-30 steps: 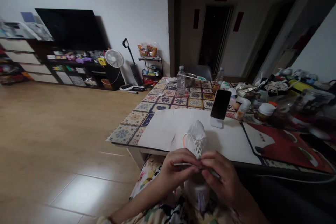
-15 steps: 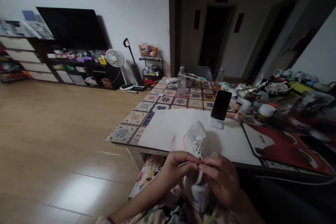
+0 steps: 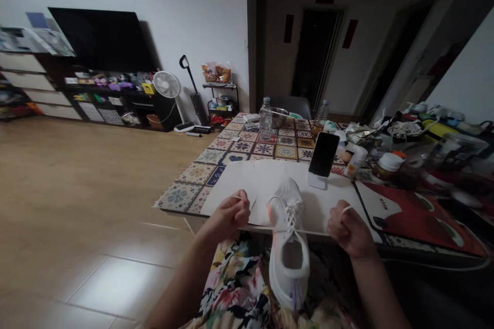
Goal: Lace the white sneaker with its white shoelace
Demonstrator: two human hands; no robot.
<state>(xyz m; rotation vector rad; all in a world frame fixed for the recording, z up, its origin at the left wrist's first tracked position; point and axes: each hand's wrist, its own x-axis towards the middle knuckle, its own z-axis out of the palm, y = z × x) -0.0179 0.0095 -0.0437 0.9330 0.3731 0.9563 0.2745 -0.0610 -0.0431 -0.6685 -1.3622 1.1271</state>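
Observation:
A white sneaker (image 3: 288,249) with an orange patch lies with its heel on my floral lap and its toe resting on the white paper sheet (image 3: 270,185) at the table edge. My left hand (image 3: 230,215) is fisted on the left end of the white shoelace (image 3: 309,231), left of the shoe. My right hand (image 3: 348,229) is fisted on the right lace end, right of the shoe. The lace runs taut from the shoe's eyelets out to both fists.
A black phone (image 3: 322,157) leans on a white stand just beyond the shoe. A red and black mat (image 3: 417,218) lies to the right. Water bottles (image 3: 265,118), jars and clutter crowd the patterned tablecloth (image 3: 247,146) further back. Wooden floor (image 3: 77,195) stretches to the left.
Both hands were pinched together over the shoe's laces. They have now pulled apart to either side, drawing the lace ends taut and uncovering the shoe.

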